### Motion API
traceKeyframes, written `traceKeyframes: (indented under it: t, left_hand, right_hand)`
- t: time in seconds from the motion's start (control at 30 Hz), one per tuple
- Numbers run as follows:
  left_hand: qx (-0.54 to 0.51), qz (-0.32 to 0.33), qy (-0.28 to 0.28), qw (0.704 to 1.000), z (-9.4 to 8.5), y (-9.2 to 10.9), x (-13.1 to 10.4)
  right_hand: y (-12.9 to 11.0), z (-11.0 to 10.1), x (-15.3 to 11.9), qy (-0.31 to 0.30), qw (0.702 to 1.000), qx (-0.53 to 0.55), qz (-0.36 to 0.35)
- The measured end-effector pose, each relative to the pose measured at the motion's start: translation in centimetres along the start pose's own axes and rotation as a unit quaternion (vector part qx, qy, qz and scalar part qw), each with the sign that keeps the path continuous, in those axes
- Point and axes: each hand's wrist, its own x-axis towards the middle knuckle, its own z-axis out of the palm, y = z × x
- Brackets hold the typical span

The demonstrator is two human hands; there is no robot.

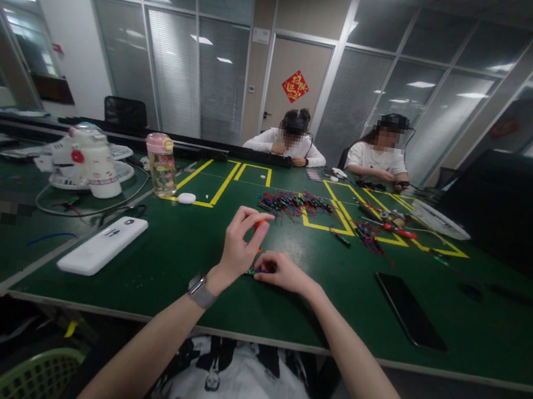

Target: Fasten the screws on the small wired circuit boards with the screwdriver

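Observation:
My left hand (242, 241), with a watch on its wrist, is raised over the green table, its fingers closed on a small orange tool (260, 225) that points down. Right beside it, my right hand (282, 272) rests low on the table. Its curled fingers hold a small green circuit board with wires (252, 271), mostly hidden by the fingers. Beyond both hands lies a heap of small boards with red and blue wires (296, 204). A smaller wired bunch (370, 237) is to its right.
A white power bank (103, 245) lies left and a black phone (409, 311) right. A pink-lidded bottle (161, 166), a white kettle-like jug (100, 163) and a white round case (186, 198) stand farther back. Yellow tape marks the table (318, 322). Two people sit opposite.

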Motion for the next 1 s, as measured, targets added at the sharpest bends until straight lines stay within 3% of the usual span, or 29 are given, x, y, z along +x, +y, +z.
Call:
traceKeyframes:
  t: [0.23,0.6,0.83,1.0]
  left_hand:
    - [-0.060,-0.017,-0.030,0.998,-0.03,-0.07,0.05]
    - [0.010,0.021,0.005,1.000,0.23,0.05,0.06]
    - [-0.020,0.018,-0.036,0.999,0.05,0.00,-0.07]
    - [-0.024,0.006,-0.036,0.999,0.13,-0.13,-0.02]
  right_hand:
    - [0.07,0.05,0.05,0.005,1.000,0.001,0.002]
    - [-0.26,-0.04,-0.05,-0.009,1.000,0.010,0.010]
    - [0.02,0.06,0.02,0.001,1.000,0.012,0.006]
    - [0.01,0.06,0.03,-0.001,1.000,0.014,0.008]
